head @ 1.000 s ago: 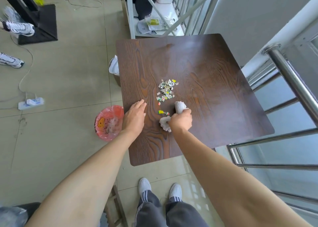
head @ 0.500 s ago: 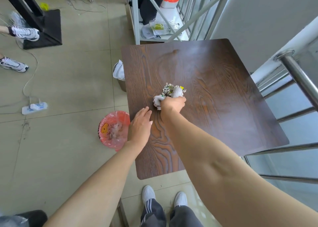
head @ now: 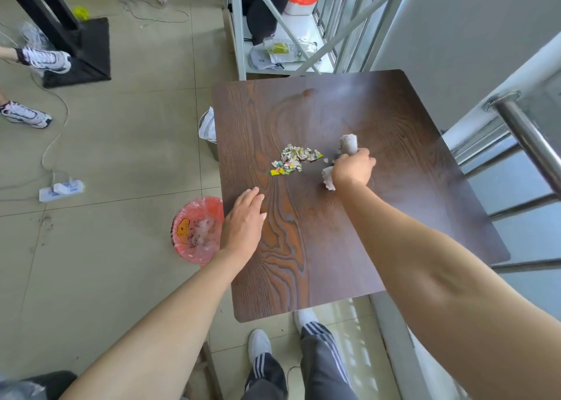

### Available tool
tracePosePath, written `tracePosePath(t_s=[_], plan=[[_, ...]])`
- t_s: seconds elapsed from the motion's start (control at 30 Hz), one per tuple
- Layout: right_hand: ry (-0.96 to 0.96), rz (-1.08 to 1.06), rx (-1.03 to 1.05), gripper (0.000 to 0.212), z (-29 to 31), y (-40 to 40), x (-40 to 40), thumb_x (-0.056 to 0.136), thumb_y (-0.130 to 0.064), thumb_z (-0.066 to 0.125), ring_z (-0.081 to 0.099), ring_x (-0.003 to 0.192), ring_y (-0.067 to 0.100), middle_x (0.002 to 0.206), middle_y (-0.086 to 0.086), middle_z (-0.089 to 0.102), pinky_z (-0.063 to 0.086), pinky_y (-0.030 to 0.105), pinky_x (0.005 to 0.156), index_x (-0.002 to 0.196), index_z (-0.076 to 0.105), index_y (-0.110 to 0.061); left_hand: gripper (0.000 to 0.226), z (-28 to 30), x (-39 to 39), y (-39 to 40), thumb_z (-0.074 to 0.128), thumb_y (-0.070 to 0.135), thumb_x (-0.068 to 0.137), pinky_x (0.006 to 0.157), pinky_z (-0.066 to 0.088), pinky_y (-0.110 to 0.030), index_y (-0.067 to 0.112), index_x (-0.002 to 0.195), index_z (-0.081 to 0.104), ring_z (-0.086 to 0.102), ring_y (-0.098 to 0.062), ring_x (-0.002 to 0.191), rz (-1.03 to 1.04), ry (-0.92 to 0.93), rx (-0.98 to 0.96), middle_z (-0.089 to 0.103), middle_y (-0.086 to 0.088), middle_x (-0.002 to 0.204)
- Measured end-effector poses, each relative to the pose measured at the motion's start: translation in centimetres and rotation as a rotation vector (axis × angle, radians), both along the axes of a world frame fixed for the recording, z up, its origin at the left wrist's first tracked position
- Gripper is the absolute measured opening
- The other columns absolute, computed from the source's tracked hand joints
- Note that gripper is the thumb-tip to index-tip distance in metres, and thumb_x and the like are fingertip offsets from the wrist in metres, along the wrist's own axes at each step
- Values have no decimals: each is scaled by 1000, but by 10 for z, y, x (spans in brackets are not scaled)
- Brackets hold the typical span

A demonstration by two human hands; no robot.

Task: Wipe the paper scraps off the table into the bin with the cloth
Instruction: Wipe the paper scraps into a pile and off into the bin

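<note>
While crumpled, cloth (head: 347,145) nears jagged scraps (head: 294,159).

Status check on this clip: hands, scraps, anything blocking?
Right hand grips cloth, right of scraps. Left hand flat on table edge, above bin. Path clear.

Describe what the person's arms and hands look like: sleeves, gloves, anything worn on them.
Both forearms are bare, with no sleeve in view. The left hand and right hand wear no gloves, and no watch, ring or bracelet shows on either wrist or hand. No markings show on either arm.
</note>
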State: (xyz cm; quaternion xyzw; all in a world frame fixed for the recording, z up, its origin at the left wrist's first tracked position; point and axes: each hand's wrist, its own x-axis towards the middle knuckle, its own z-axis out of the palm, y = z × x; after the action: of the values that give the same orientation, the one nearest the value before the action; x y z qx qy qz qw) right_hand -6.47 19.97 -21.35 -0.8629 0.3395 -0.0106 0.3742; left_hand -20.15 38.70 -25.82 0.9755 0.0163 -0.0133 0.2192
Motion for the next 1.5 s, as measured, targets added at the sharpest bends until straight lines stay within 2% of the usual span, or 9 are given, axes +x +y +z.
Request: tracePosePath(t_s=[0.2, 0.4, 0.63, 0.83, 0.97, 1.1, 1.23, 1.37, 1.5], plan=[[142, 154, 32, 55, -8, 1, 22, 87, -9, 55, 56, 117, 33, 140, 13, 39, 42, 34, 100, 139, 39, -4, 46, -4, 12, -6, 53, 16, 94, 114, 30, -34, 7, 138, 45, 30, -20, 142, 53, 4, -10, 36, -5, 151], [67, 332, -47, 43, -16, 18, 29, 84, -3, 51, 59, 109, 34, 129, 13, 48, 44, 35, 90, 126, 55, -9, 46, -2, 14, -13, 54, 17, 93, 114, 29, -32, 6, 137, 46, 33, -21, 140, 77, -8, 35, 40, -8, 149], [17, 598, -99, 43, -18, 57, 24, 87, 1, 40, 61, 102, 36, 123, 13, 50, 46, 37, 88, 127, 55, -9, 44, -1, 15, -19, 55, 13, 92, 112, 32, -34, 3, 135, 48, 37, -25, 138, 104, -6, 49, 44, -11, 146], [35, 780, -10, 43, -16, 102, 16, 90, 2, 43, 60, 109, 34, 132, 12, 46, 47, 33, 89, 130, 54, -7, 45, -2, 15, -19, 61, 12, 89, 107, 39, -37, 1, 131, 52, 43, -27, 134, 113, -6, 59, 50, -13, 141], [15, 909, -35, 44, -15, 98, 27, 88, 0, 43, 58, 112, 34, 128, 15, 50, 47, 32, 90, 128, 59, -10, 46, 0, 15, -18, 56, 15, 92, 111, 32, -32, 4, 136, 48, 37, -23, 138, 105, 3, 55, 44, -9, 146], [-69, 777, -93, 43, -13, 73, 52, 91, -2, 40, 59, 111, 33, 131, 13, 49, 45, 34, 96, 129, 58, -10, 47, 1, 14, -19, 52, 16, 95, 114, 27, -29, 7, 140, 44, 31, -20, 142, 110, 0, 36, 38, -6, 150], [9, 714, -137, 42, -20, 72, 71, 91, 0, 41, 58, 111, 35, 134, 14, 45, 44, 35, 97, 130, 56, -8, 45, 1, 12, -20, 53, 13, 94, 112, 35, -35, 3, 137, 47, 34, -23, 140, 113, -4, 22, 41, -9, 148], [-13, 889, -164, 47, -26, 100, 65, 87, 2, 47, 55, 114, 34, 126, 13, 51, 46, 36, 95, 129, 59, -15, 44, -4, 12, -19, 55, 15, 93, 108, 41, -35, 2, 135, 49, 38, -24, 136, 111, -4, 62, 45, -9, 145], [-47, 1201, -260, 47, -28, 120, 56, 89, 3, 44, 54, 113, 35, 122, 13, 55, 46, 35, 87, 125, 63, -21, 44, -5, 12, -17, 60, 18, 89, 102, 45, -33, 3, 130, 54, 48, -24, 128, 116, -13, 93, 53, -9, 138]])
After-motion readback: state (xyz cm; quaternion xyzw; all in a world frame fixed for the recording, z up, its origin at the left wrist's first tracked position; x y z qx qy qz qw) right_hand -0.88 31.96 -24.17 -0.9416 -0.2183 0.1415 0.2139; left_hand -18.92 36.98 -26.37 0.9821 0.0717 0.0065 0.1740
